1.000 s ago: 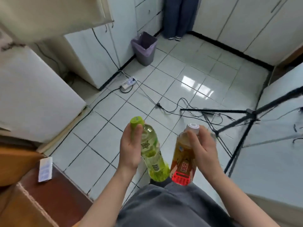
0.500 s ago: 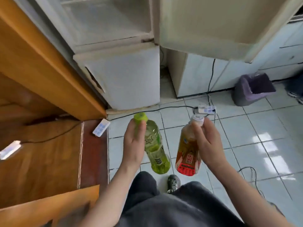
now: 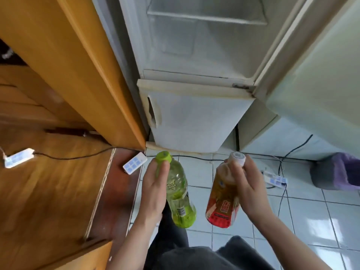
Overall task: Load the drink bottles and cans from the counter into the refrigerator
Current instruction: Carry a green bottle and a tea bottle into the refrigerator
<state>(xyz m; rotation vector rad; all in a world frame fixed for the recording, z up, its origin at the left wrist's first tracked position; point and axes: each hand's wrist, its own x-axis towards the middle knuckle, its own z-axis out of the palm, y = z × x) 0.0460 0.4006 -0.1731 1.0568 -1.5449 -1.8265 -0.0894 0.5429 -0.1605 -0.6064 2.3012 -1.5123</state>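
My left hand (image 3: pixel 154 189) grips a green bottle (image 3: pixel 179 197) with a green cap near its neck. My right hand (image 3: pixel 246 189) grips an orange-brown tea bottle (image 3: pixel 221 201) with a red label and a white cap. Both bottles hang tilted over the tiled floor, side by side and apart. Straight ahead stands the white refrigerator (image 3: pixel 194 117); its upper compartment (image 3: pixel 198 45) is open with a bare shelf inside, and its upper door (image 3: pixel 315 71) is swung out to the right. The lower door is shut.
A wooden cabinet (image 3: pixel 68 61) flanks the refrigerator on the left, with a wooden surface (image 3: pixel 48 182) below it carrying two white power strips (image 3: pixel 134 163) and a cable. Cables and another power strip (image 3: pixel 274 179) lie on the floor. A purple-lined bin (image 3: pixel 337 172) sits at the right.
The view has swung left and up from the floor onto the refrigerator, now centred with its open compartment in sight. Both hands keep holding their bottles in front of my body.
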